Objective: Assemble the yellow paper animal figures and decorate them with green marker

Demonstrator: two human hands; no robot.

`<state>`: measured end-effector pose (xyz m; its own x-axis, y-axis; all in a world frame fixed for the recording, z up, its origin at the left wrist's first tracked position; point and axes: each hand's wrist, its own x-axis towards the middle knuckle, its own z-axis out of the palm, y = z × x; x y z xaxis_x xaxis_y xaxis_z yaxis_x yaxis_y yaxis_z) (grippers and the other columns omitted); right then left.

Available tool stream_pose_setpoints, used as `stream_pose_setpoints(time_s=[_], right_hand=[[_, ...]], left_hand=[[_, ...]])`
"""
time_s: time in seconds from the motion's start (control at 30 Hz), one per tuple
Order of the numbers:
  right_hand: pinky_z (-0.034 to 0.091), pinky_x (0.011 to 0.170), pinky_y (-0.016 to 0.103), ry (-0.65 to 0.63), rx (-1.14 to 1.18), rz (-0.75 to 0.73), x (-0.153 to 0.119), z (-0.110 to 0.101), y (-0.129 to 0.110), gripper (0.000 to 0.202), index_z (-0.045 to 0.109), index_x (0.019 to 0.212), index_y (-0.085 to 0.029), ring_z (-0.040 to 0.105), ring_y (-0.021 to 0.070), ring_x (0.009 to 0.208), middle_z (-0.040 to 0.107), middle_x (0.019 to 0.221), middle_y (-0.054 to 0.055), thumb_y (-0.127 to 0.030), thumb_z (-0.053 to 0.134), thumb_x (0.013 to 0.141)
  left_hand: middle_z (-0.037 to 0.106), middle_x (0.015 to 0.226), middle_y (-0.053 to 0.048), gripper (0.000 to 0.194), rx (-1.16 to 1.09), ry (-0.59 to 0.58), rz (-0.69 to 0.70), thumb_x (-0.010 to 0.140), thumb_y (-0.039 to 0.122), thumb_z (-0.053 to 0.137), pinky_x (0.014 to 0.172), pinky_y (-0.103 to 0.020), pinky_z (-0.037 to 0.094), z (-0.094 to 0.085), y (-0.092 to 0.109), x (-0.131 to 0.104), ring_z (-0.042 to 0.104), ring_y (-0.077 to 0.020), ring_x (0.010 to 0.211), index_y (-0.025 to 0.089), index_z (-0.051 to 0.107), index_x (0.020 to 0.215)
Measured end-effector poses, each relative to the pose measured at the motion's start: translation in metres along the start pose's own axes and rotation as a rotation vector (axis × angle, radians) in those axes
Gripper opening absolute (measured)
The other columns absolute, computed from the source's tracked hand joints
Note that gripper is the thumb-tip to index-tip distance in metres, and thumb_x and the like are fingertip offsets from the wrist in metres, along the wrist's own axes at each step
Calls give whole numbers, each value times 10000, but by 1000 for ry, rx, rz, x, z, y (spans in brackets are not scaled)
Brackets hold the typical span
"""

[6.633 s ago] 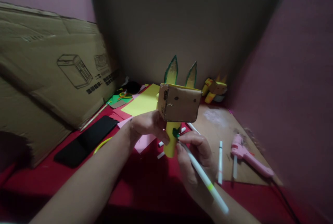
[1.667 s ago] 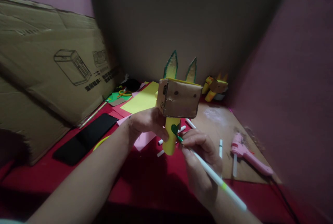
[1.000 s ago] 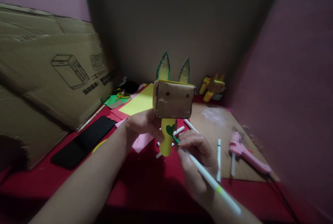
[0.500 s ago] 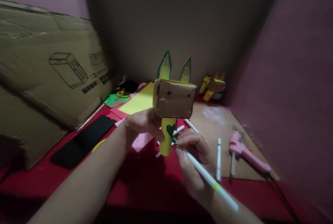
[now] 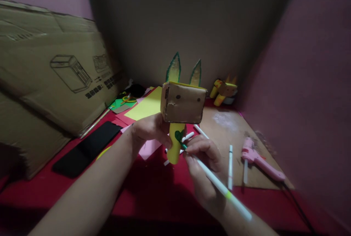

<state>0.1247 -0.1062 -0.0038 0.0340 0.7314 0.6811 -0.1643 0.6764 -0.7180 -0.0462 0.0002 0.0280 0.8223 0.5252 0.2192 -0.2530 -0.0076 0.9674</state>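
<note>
Left hand (image 5: 150,128): grips cardboard figure (image 5: 185,104), upright between hands | right hand (image 5: 205,163): pinches white pen (image 5: 212,179), tip touching green heart (image 5: 178,135) | heart apparently mostly filled, edge being worked

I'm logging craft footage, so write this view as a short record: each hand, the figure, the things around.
left hand: on the box-headed figure, thumb against its yellow tube
right hand: holds a white pen, green tip at the green heart
head: dot eyes, green-edged ears
cardboard sheet: pink glue gun on it
left side: black phone
far back: second figure
</note>
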Motion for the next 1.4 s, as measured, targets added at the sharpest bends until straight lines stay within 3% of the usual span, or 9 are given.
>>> stream_pose_setpoints(time_s=[0.47, 0.63, 0.83, 1.17, 1.4], right_hand=[[412, 662, 302, 23, 39, 15, -1, 0, -2, 199, 618, 882, -247, 546, 178, 817, 543, 813, 9, -67, 546, 837], [418, 697, 310, 24, 85, 36, -2, -1, 0, 200, 623, 897, -247, 546, 181, 845, 547, 825, 10, -67, 553, 842], [431, 698, 320, 44, 67, 17, -3, -3, -3, 209, 627, 916, -258, 562, 191, 855, 574, 852, 14, -76, 564, 834], [431, 661, 311, 14, 5, -19, 1, 1, -5, 190, 595, 887, -256, 547, 167, 777, 537, 799, -3, -76, 545, 853], [409, 609, 282, 10, 5, -21, 4, 2, -9, 187, 599, 900, -253, 512, 139, 706, 527, 789, -13, -80, 537, 865]], left_hand=[[712, 825, -26, 384, 77, 7, -16, 537, 116, 901, 641, -221, 578, 0, 5, 0, 678, -165, 745, 134, 701, 865], [722, 835, -45, 464, 67, 37, -40, 492, 187, 940, 638, -256, 586, -2, 2, -1, 692, -211, 789, 131, 690, 880], [719, 821, -53, 450, 125, 28, 2, 485, 244, 955, 664, -263, 593, -4, 3, -2, 673, -194, 741, 139, 724, 856], [691, 857, -51, 439, 160, -17, 0, 550, 324, 922, 622, -218, 563, 1, 7, -3, 617, -149, 689, 155, 731, 907], [713, 810, -49, 434, 163, -52, -24, 536, 282, 931, 675, -245, 574, -2, 6, -4, 657, -187, 753, 160, 747, 910]])
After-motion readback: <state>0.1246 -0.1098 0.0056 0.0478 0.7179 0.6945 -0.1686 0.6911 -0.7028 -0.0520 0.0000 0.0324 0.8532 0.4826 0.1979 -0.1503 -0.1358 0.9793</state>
